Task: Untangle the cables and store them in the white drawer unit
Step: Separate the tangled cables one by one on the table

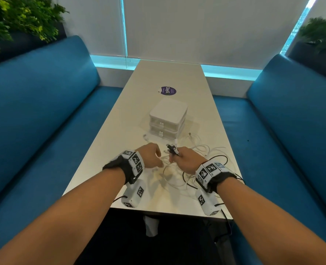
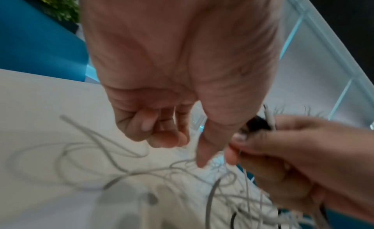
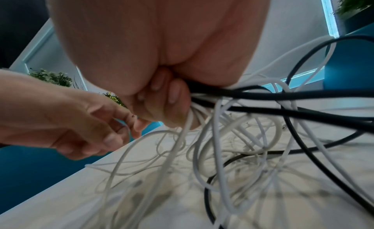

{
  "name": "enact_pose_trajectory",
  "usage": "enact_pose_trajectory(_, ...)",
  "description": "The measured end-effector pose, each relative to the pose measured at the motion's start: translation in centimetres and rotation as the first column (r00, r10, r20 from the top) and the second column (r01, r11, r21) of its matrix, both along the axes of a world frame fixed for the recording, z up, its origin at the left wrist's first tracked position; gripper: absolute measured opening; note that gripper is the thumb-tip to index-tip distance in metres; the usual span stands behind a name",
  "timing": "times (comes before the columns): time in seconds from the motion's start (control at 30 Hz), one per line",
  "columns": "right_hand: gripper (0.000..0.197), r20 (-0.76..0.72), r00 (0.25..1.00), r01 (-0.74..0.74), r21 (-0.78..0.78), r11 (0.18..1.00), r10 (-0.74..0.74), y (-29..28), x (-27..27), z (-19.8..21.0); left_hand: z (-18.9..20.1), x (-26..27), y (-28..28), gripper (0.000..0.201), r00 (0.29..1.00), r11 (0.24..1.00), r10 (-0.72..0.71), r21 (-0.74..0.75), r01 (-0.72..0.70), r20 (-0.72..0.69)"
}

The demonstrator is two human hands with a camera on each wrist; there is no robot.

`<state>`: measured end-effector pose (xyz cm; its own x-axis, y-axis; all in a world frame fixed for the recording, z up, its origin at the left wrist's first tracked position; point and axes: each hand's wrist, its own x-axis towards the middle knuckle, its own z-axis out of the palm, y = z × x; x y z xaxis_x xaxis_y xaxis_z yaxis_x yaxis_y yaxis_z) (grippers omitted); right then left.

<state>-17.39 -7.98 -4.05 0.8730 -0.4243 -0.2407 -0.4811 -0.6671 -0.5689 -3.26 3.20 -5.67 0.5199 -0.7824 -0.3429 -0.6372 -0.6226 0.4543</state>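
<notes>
The white drawer unit (image 1: 167, 111) stands mid-table with both drawers closed. In front of it, white cables (image 1: 202, 150) and a black cable (image 1: 223, 159) lie tangled in loops. My right hand (image 1: 185, 161) grips a bunch of cable ends (image 1: 172, 150), black and white plugs sticking up from the fist. In the right wrist view the cables (image 3: 218, 136) hang from those curled fingers (image 3: 172, 96) down to the table. My left hand (image 1: 154, 155) is close beside it, thumb (image 2: 202, 149) and forefinger pinching a thin white cable (image 2: 182, 163); the view is blurred.
The long white table (image 1: 167, 77) has a round purple sticker (image 1: 168, 90) beyond the drawer unit. Loose white plugs lie at the unit's left (image 1: 146, 137) and right (image 1: 191, 135). Blue benches (image 1: 43, 111) flank the table on both sides.
</notes>
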Motion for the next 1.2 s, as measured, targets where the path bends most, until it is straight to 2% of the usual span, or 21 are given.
enact_pose_trajectory(0.07, 0.027, -0.003, 1.000, -0.012, -0.009, 1.000, 0.012, 0.0, 0.0, 0.1, 0.8, 0.5, -0.3, 0.015, 0.988, 0.982, 0.074, -0.165, -0.096, -0.135)
enact_pose_trajectory(0.1, 0.027, -0.002, 1.000, -0.026, -0.016, 1.000, 0.026, 0.1, 0.0, 0.3, 1.2, 0.5, -0.4, 0.011, 0.968, 0.950, 0.106, -0.266, -0.167, -0.228)
enact_pose_trajectory(0.17, 0.028, 0.003, 0.998, -0.062, -0.026, 0.998, 0.062, 0.2, 0.1, 0.5, 1.7, -0.2, -0.7, 0.021, 0.917, 0.882, 0.107, -0.389, -0.266, -0.383)
enact_pose_trajectory(0.23, 0.031, 0.000, 0.996, -0.086, -0.016, 0.996, 0.086, 0.4, 0.2, 0.6, 2.0, -1.4, -0.9, 0.039, 0.913, 0.893, 0.013, -0.406, -0.194, -0.407)
enact_pose_trajectory(0.3, 0.029, 0.004, 0.995, -0.098, 0.010, 0.995, 0.098, 0.5, 0.3, 0.7, 1.6, -2.5, -1.1, 0.052, 0.953, 0.916, -0.056, -0.395, -0.069, -0.298)
enact_pose_trajectory(0.37, 0.027, 0.019, 0.996, -0.087, 0.009, 0.996, 0.087, 0.6, 0.4, 0.9, 0.8, -3.0, -1.5, 0.049, 0.988, 0.907, -0.037, -0.420, -0.028, -0.147)
enact_pose_trajectory(0.4, 0.032, 0.025, 0.997, -0.071, -0.008, 0.997, 0.071, 0.7, 0.4, 1.1, 0.5, -3.2, -1.8, 0.046, 0.997, 0.895, -0.018, -0.445, -0.016, -0.071)
enact_pose_trajectory(0.5, 0.039, 0.028, 0.999, -0.036, -0.054, 0.998, 0.038, 0.5, 0.4, 1.1, 0.1, -3.6, -2.4, 0.036, 0.996, 0.873, 0.045, -0.488, 0.000, 0.079)
enact_pose_trajectory(0.6, 0.033, 0.000, 1.000, -0.018, -0.043, 0.999, 0.018, 0.4, 0.5, 0.8, 0.3, -3.6, -2.5, 0.017, 0.996, 0.862, 0.048, -0.506, -0.005, 0.072)
enact_pose_trajectory(0.67, 0.022, -0.009, 1.000, -0.014, -0.023, 1.000, 0.014, 0.2, 0.7, 0.4, 0.5, -3.4, -2.5, 0.013, 0.997, 0.854, 0.036, -0.521, 0.005, 0.069)
enact_pose_trajectory(0.77, 0.011, 0.056, 0.998, -0.022, 0.036, 0.999, 0.020, 0.0, 0.6, 0.4, 0.9, -3.4, -2.6, 0.035, 0.995, 0.852, 0.044, -0.524, 0.009, 0.089)
enact_pose_trajectory(0.83, 0.022, 0.114, 0.993, -0.049, 0.070, 0.996, 0.041, 0.1, 0.6, 0.9, 1.0, -3.5, -2.6, 0.047, 0.990, 0.850, 0.062, -0.527, 0.014, 0.125)
enact_pose_trajectory(0.9, 0.027, 0.118, 0.985, -0.126, -0.009, 0.992, 0.126, 0.0, 0.6, 1.3, 0.9, -3.9, -2.6, 0.049, 0.982, 0.836, 0.064, -0.547, 0.044, 0.177)
enact_pose_trajectory(0.97, 0.027, 0.057, 0.975, -0.205, -0.132, 0.970, 0.214, -0.2, 0.6, 1.4, 0.9, -4.6, -2.6, 0.048, 0.977, 0.833, 0.050, -0.548, 0.074, 0.208)
enact_pose_trajectory(1.07, 0.029, 0.024, 0.974, -0.218, -0.142, 0.965, 0.224, -0.4, 0.5, 1.0, 1.1, -5.1, -2.4, 0.048, 0.966, 0.855, 0.047, -0.510, 0.093, 0.255)
enact_pose_trajectory(1.1, 0.027, 0.055, 0.975, -0.207, -0.102, 0.973, 0.214, -0.3, 0.5, 0.9, 1.2, -5.0, -2.4, 0.050, 0.958, 0.866, 0.047, -0.489, 0.102, 0.282)
enact_pose_trajectory(1.2, 0.029, 0.202, 0.974, -0.135, 0.147, 0.980, 0.103, 0.0, 0.6, 0.9, 1.8, -4.2, -2.7, 0.049, 0.948, 0.890, 0.062, -0.448, 0.090, 0.313)
